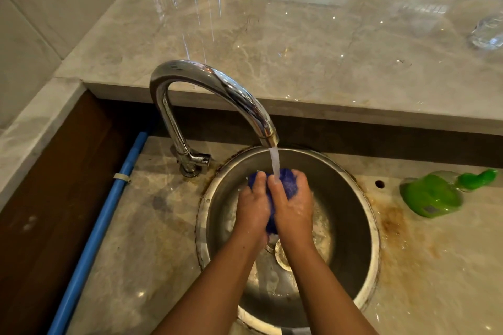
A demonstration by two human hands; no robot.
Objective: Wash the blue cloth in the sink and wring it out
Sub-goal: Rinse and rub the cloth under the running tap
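While the tap runs: water (275, 163) falls from the faucet (212, 84) onto the far end of the blue cloth (288, 182), held over the sink (373, 226).
Far left: a blue pipe (109, 198) runs along the bench (152, 239) edge, well apart from the work.
Left hand: the left hand (251, 207) grips the cloth's left side, fingers curled round it, one digit up beside the stream.
Cloth position: bunched into a wad between the two hands, above the basin and the drain strainer (281, 255), not touching the bottom as far as can be seen.
Cloth axis: its long axis runs away from the person, the near end tucked between the heels of the hands, the far end pointing at the faucet and bulging out a little rightward.
Right hand: the right hand (294, 207) grips the right side, fingers wrapped over the far bulge.
Key relation: the hands sit side by side, pressed toward each other at the same stretch of the axis; neither is nearer.
Judgement: the washing looks under way. Wringing would likely need the hands staggered along that axis to twist against each other.
Right of sink: a green bottle (432, 196) lies on its side, cap pointing right.
Far right: a clear glass (490, 32) stands on the raised ledge.
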